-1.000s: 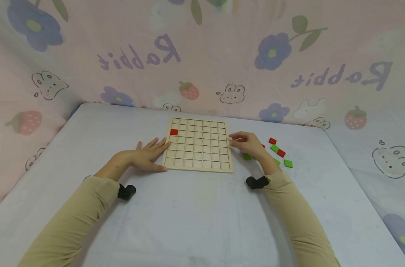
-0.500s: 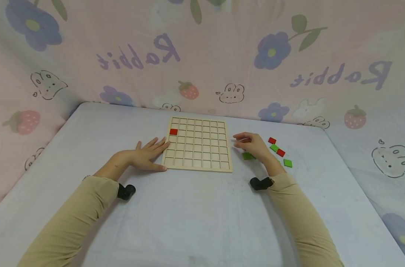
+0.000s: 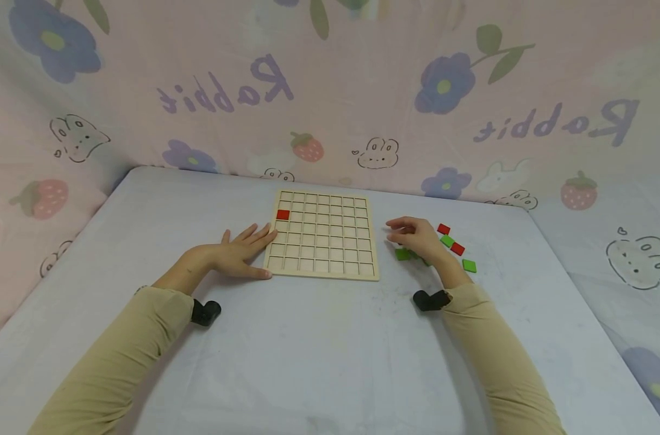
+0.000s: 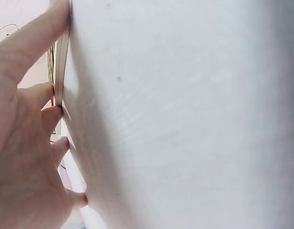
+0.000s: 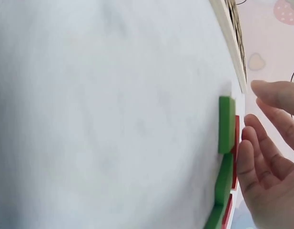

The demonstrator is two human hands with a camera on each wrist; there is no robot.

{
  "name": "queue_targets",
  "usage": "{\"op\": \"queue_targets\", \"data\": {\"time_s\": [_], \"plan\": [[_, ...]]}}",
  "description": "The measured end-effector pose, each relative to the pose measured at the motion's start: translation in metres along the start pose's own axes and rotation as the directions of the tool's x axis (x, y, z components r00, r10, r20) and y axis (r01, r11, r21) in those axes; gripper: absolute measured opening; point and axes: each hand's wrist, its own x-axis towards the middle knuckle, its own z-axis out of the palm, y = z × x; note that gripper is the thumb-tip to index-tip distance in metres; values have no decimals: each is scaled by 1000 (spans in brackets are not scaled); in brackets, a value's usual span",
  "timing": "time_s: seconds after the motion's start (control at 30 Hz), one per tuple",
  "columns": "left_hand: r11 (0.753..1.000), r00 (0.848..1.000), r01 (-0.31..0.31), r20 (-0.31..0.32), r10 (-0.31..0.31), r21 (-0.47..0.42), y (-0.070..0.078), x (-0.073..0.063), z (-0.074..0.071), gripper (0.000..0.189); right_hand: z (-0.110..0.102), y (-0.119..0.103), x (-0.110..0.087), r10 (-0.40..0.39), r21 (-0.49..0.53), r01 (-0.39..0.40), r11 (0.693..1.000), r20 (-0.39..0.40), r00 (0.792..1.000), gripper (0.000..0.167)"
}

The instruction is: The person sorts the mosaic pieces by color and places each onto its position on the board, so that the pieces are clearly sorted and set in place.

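A square wooden grid board [image 3: 331, 241] lies on the white table, with one red tile [image 3: 283, 214] in its leftmost column, third row from the back. My left hand [image 3: 234, 254] is spread with straight fingers, its thumb and fingertips resting at the board's left edge. To the right of the board, my right hand [image 3: 419, 238] hovers over loose tiles, its fingers loosely bent and nothing seen between them. Partly under that hand lies a green tile [image 3: 403, 254]. The right wrist view shows green tiles [image 5: 227, 124] and red tiles [image 5: 234, 167] close beside the fingers.
More tiles lie right of the right hand: a red tile [image 3: 444, 229] at the back, a green tile [image 3: 447, 241] touching another red one, and a green tile [image 3: 469, 266] nearer the front. A rabbit-patterned cloth [image 3: 330, 90] rises behind the table.
My right hand has moved right, away from the board's right edge and further over the loose tiles. The left hand, the board and its red tile have stayed in place.
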Motion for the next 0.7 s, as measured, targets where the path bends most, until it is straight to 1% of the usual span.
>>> {"op": "queue_targets", "data": {"time_s": [0.13, 0.37, 0.7], "plan": [[1000, 1000, 0, 1, 0, 3, -1, 0, 0, 94, -2, 3, 0, -7, -27, 7, 1000, -4, 1000, 38], [1000, 1000, -4, 0, 4, 11, -1, 1, 0, 95, -5, 6, -1, 5, -25, -5, 1000, -5, 1000, 37], [1000, 1000, -4, 5, 4, 6, 0, 1, 0, 95, -11, 12, -6, 15, -66, -13, 998, 24, 1000, 41]]}}
